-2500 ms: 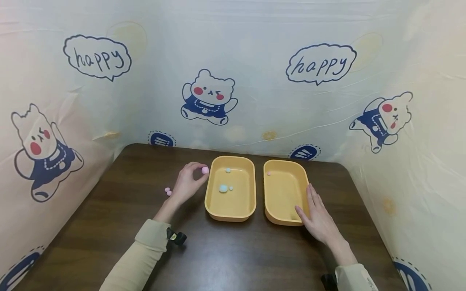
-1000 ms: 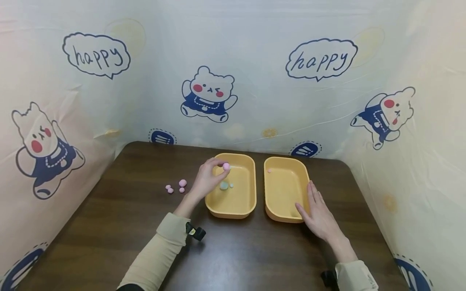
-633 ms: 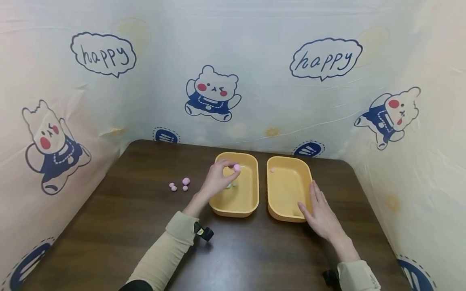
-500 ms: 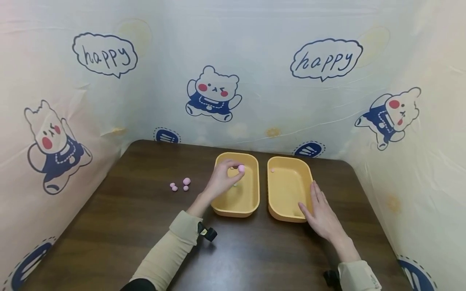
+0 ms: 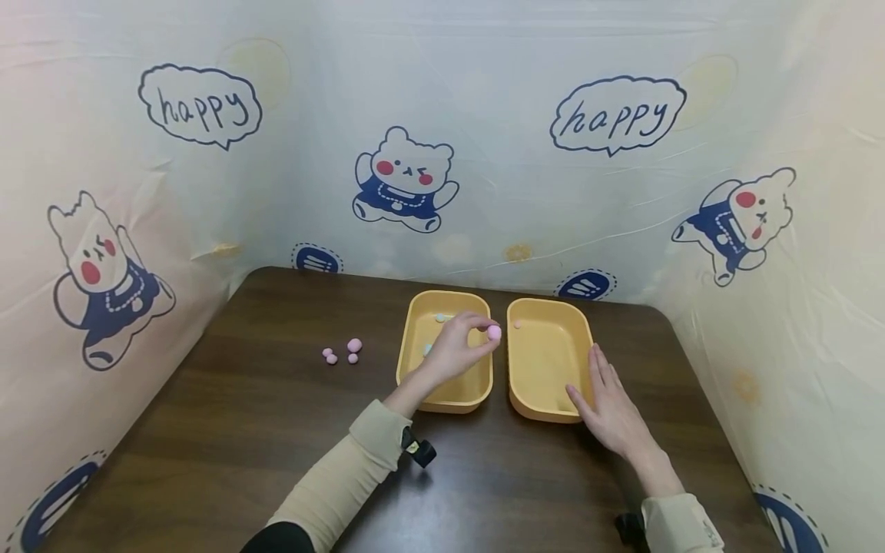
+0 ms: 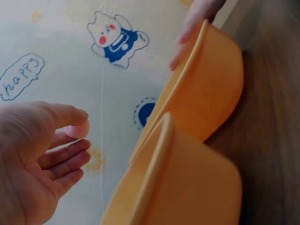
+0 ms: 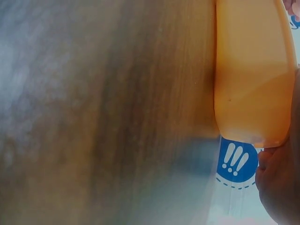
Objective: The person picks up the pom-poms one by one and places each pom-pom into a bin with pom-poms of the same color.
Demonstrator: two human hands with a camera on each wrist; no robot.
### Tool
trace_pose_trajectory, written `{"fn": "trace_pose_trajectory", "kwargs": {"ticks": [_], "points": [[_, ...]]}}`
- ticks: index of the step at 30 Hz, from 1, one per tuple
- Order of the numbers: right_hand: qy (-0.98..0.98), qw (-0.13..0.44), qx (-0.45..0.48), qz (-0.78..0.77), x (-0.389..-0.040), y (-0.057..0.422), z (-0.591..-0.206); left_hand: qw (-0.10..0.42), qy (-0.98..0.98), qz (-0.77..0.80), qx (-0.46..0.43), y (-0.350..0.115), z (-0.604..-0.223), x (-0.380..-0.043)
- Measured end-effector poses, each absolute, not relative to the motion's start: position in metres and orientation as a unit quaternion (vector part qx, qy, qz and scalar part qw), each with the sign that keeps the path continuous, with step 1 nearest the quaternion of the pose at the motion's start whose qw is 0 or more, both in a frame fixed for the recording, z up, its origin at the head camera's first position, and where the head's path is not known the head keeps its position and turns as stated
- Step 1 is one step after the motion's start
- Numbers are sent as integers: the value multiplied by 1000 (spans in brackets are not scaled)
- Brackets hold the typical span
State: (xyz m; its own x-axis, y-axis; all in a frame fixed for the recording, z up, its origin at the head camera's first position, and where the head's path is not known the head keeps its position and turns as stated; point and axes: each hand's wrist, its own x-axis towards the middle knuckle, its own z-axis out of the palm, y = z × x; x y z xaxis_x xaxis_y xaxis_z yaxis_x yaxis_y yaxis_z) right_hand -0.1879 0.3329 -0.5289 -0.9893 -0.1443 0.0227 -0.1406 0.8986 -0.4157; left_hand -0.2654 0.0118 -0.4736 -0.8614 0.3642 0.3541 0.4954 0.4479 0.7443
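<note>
Between thumb and index fingertip, my left hand [image 5: 452,352] pinches a small pink ball [image 5: 494,332]. It is raised over the right rim of the left yellow tray [image 5: 442,401], near the gap between the trays. Pale blue balls [image 5: 440,317] lie in that tray, partly hidden by the hand. The right yellow tray [image 5: 546,376] contains one tiny pink ball [image 5: 517,324] near its far left corner. My right hand [image 5: 611,411] rests on this tray's right side, fingers straight along the outside and thumb over the rim. In the left wrist view, the pinched ball [image 6: 78,129] shows clearly.
Several pink balls [image 5: 354,346] lie on the dark wooden table [image 5: 276,430], left of the trays. A printed cloth [image 5: 498,192] with bears and "happy" bubbles hangs behind the table and along both sides.
My left hand picked up the pink ball left of the trays and has carried it rightward across the left tray to its right rim. The right hand has stayed at the right tray.
</note>
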Motion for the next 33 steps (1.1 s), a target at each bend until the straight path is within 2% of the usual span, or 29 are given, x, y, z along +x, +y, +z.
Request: {"fn": "trace_pose_trajectory", "kwargs": {"ticks": [10,11,17,24,25,33], "points": [[976,10,-65,-210,-188,334,-530,36,-842,-443,-306,40,-484,-264],[976,12,-63,-210,-188,333,-530,40,-840,-437,-318,43,-496,-271],[976,19,-55,-211,-189,333,-530,5,-844,-426,-326,55,-502,-273],[977,16,-56,-206,-191,333,-528,18,-858,-409,-311,73,-507,-279],[977,17,-56,-206,-191,333,-528,7,-861,-410,-301,74,-497,-273],[977,17,-60,-206,-191,333,-530,3,-880,-363,-306,87,-509,-276]]}}
